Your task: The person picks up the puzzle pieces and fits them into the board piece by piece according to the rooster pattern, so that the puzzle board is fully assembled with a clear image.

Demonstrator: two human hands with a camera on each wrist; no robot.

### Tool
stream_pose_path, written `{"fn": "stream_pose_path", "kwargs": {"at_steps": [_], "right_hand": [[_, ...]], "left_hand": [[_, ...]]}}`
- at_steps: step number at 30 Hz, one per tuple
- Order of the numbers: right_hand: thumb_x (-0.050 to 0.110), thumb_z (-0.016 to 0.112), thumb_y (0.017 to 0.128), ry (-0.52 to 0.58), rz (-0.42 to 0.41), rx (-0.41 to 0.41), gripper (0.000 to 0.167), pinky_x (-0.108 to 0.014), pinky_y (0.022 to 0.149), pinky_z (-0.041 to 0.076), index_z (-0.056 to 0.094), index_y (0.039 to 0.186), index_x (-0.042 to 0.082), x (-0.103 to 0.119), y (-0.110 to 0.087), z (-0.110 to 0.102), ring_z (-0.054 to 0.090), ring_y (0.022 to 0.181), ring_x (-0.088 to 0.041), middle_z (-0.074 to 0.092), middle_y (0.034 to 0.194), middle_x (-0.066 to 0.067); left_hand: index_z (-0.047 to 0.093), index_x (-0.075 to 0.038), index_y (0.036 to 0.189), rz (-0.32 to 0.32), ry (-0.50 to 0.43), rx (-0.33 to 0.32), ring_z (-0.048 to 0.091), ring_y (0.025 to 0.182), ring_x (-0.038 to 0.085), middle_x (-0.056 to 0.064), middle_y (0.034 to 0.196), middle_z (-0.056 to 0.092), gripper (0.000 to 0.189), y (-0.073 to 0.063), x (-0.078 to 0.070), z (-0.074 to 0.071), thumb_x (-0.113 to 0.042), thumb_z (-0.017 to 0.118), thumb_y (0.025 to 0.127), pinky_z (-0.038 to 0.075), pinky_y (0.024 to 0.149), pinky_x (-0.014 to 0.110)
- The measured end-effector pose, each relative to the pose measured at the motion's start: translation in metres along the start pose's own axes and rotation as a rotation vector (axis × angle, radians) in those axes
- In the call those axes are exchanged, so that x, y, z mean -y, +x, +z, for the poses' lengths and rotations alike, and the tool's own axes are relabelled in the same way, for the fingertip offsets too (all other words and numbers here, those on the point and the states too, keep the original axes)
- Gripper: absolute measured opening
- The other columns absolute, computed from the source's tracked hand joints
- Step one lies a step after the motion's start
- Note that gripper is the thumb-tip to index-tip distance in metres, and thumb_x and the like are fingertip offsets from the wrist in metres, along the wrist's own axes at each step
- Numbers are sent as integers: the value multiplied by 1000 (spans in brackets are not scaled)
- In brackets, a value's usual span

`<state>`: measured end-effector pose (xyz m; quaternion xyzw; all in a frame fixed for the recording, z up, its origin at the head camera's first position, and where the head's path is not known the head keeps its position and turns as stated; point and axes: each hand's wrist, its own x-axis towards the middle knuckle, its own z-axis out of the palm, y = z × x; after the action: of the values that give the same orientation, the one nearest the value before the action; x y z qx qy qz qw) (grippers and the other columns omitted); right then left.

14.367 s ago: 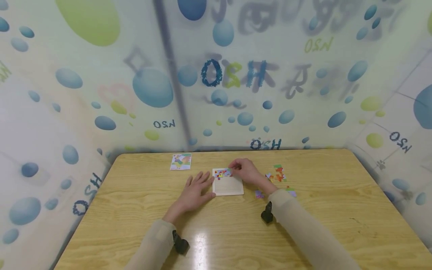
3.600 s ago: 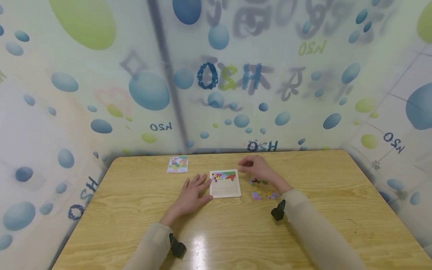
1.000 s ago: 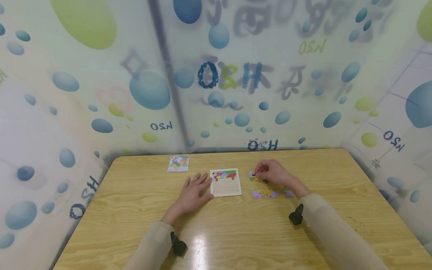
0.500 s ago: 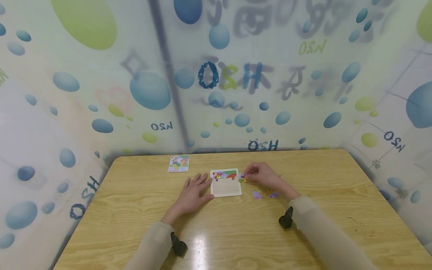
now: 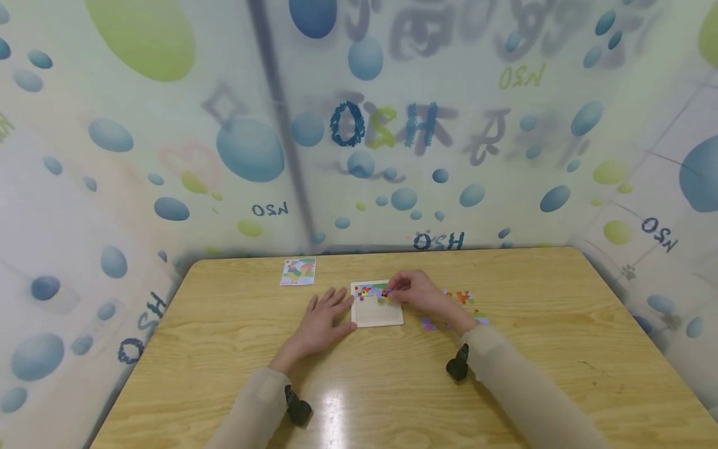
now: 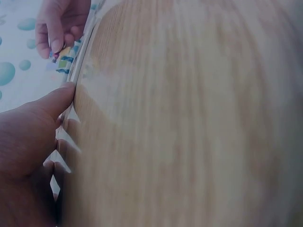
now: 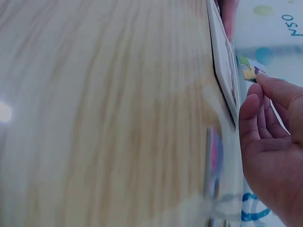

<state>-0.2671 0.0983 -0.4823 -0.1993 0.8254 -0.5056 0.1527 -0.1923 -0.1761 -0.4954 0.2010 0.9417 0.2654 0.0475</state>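
Observation:
A white-rimmed puzzle tray lies mid-table with a strip of colourful fitted pieces along its far edge. My left hand rests beside it, fingers spread, with fingertips and thumb at its left rim. Over the tray's right side, my right hand pinches a puzzle piece between thumb and fingers. That puzzle piece shows yellow, green and dark patches in the right wrist view. In the left wrist view, my left thumb is close to the tray's edge, the pinched piece beyond it.
Loose puzzle pieces lie right of the tray, partly hidden under my right forearm; a purple piece is nearest me. A square picture card lies at the back left. A patterned wall stands behind the table.
The fitted strip has grown rightward since the oldest frame. Within the last second, my right hand has carried a piece left from the loose ones to over the tray. My left hand has stayed put.

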Motion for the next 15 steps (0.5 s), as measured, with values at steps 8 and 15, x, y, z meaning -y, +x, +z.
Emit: {"fn": "stream_pose_path", "kwargs": {"at_steps": [8,15], "right_hand": [[8,73,95,-19,-44,9,8,-31,77,54,71,103,5,2,12,17,63,89,-17,70,96,-3],[5,74,93,-42,-58,-10,9,-29,76,55,72,102,4,10,16,32,64,87,-16,70,94,-2]], "left_hand": [[47,-8,154,-3,0,-3,17,154,39,14,165,31,65,1,1,1,-39,66,101,2,122,62],[49,-3,151,49,-17,-42,22,151,46,20,162,35,65,-1,2,2,-37,67,99,5,119,68]]}}
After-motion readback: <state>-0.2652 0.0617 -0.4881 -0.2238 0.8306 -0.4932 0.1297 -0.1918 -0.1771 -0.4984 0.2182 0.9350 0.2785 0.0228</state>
